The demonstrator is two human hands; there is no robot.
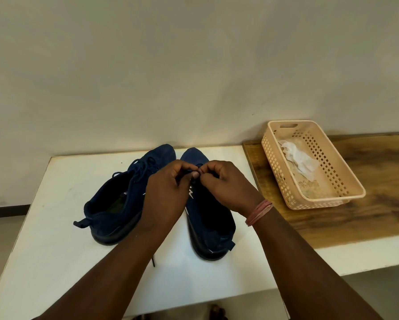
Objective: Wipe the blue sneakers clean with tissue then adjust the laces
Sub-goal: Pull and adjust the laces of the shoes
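A: Start wide; the white table [55,239] carries both blue sneakers [115,204], toes to the wall; beside it a wooden board [367,192] bears a basket [355,192] with a crumpled tissue [300,160] inside, so I judge the wiping finished.

B: And the hands?

A: Close together over the right-hand shoe [207,227]; the left hand [168,195] and the right hand [226,185] each pinch its lace [189,171] at the fingertips, above the tongue.

B: What might go wrong?

A: An uneven pull could leave one end short; a hard tug could drag the light shoe along the table; the other shoe's loose lace end [152,262] lies under the left forearm and could snag.
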